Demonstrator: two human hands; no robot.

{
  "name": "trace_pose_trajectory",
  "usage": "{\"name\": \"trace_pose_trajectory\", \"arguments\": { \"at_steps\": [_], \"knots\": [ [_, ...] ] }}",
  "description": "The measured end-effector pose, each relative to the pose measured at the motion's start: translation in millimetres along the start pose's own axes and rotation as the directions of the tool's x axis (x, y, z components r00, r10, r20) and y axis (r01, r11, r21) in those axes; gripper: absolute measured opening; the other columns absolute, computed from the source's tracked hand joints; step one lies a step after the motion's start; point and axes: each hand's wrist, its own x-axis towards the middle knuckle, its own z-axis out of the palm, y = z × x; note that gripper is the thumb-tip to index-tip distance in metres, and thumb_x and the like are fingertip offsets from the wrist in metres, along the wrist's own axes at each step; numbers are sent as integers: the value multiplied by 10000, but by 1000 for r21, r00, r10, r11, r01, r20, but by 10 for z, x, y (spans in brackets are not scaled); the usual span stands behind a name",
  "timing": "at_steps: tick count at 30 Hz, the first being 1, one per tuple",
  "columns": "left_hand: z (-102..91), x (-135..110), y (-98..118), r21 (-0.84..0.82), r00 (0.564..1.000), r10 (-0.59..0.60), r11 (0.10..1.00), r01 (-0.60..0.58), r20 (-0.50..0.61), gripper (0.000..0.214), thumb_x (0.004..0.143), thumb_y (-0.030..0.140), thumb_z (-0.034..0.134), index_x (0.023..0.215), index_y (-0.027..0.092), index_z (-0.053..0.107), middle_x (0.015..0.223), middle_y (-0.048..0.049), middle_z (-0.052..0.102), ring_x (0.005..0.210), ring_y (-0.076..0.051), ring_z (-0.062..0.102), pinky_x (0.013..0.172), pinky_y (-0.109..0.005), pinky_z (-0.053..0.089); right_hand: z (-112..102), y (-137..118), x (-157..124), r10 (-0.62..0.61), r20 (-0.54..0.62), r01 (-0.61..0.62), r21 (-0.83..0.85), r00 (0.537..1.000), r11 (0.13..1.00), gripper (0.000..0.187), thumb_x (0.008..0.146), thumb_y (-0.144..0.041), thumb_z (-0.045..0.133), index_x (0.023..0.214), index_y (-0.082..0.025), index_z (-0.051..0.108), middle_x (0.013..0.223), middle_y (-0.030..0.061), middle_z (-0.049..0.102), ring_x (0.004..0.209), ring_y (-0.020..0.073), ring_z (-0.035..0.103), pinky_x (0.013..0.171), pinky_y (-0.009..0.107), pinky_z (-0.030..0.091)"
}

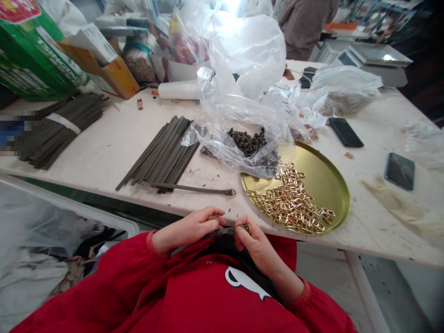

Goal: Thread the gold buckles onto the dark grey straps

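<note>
My left hand [189, 227] and my right hand [251, 240] are close to my chest, just below the table edge. Both pinch a dark strap [225, 231]; the right fingers grip its end, where a gold buckle [245, 227] sits. On the table just above lies a finished strap with a buckle [194, 188]. A pile of loose dark straps [163, 155] lies behind it. To the right a round gold tray [326, 178] holds several gold buckles [294, 203]. A clear plastic bag with small dark pieces [248, 141] rests on the tray's far rim.
A second bundle of dark straps [58, 129] lies at the left. Green and orange cartons [41, 51] stand at the back left. Two phones [345, 132] [399, 170] lie at the right, near crumpled plastic bags [343, 88]. Another person [305, 23] stands behind the table.
</note>
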Motion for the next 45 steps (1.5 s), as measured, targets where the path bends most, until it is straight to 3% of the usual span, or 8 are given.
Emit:
{"name": "trace_pose_trajectory", "arguments": {
  "at_steps": [6,12,23,30,34,39,42,45],
  "knots": [
    [30,-45,-108,-247,968,-221,938,244,115,259,748,368,559,867,137,551,743,-1,635,609,-98,561,591,-226,424,47,51,9,27,-59,-26,22,998,999,179,784,-356,487,817,-202,403,472,-102,372,423,76,332,437,210,252],
    [173,20,-176,-312,986,-162,935,169,47,230,722,334,598,830,135,560,705,4,630,577,-81,557,531,-191,392,70,127,-17,-7,-113,-6,-115,994,993,171,775,-355,481,813,-203,413,488,-97,364,423,77,324,426,211,258],
    [249,24,-203,-282,983,-161,943,179,87,236,721,332,584,852,138,553,746,-9,636,614,-90,571,563,-201,420,45,74,-84,-90,10,89,-254,996,963,162,813,-352,460,781,-196,430,557,-64,387,495,95,350,481,238,303],
    [172,-73,-77,-19,967,-172,984,179,185,301,799,423,446,709,144,514,599,23,554,471,-71,486,463,-188,362,-11,60,-132,-102,35,107,-240,994,965,199,854,-394,438,822,-199,456,599,-48,378,536,109,350,509,249,303],
    [209,-121,-49,120,988,-80,991,64,135,273,781,402,482,881,160,559,717,5,613,582,-115,543,537,-216,408,-9,60,-144,-98,50,107,-222,994,969,234,844,-434,448,802,-204,452,588,-51,372,526,110,343,495,249,289],
    [362,-97,-27,504,980,181,856,-113,-87,251,800,324,481,971,165,572,929,-63,648,824,-191,587,717,-267,422,34,74,-133,-56,-24,50,-197,998,979,263,824,-465,452,808,-204,425,553,-65,362,495,106,327,482,250,278],
    [406,-73,-52,632,975,211,765,-121,-68,249,830,295,424,949,145,584,934,-99,647,845,-213,590,742,-291,412,40,78,-128,-36,-35,30,-161,999,987,274,820,-478,444,801,-205,420,543,-68,354,486,106,319,478,249,278],
    [373,-73,-57,629,985,169,767,-124,-12,259,854,304,377,902,155,583,889,-84,645,799,-199,583,701,-277,403,25,65,-136,-79,-18,74,-204,997,976,256,816,-458,463,797,-204,442,576,-55,376,513,112,341,492,252,292]
  ]
}}
